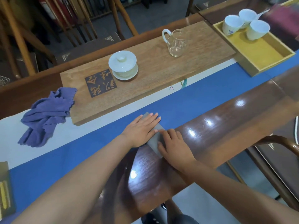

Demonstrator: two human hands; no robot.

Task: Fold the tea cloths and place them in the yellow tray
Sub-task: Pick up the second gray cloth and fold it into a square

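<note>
A grey tea cloth (155, 141), folded into a narrow strip, lies across the blue runner and the table's near edge. My left hand (141, 129) presses flat on its far part with straight fingers. My right hand (174, 146) rests on its near part, fingers lying flat. A crumpled purple tea cloth (47, 115) lies at the left on the white runner, beside the wooden tea board. The yellow tray (265, 52) stands at the far right and holds three white cups (246, 24) at its back end.
A wooden tea board (155, 75) carries a white lidded gaiwan (123, 65) and a glass pitcher (175, 42). The glossy dark table edge (218, 120) runs along the front. Wooden chairs stand behind the table. A small box (4, 186) sits at the near left.
</note>
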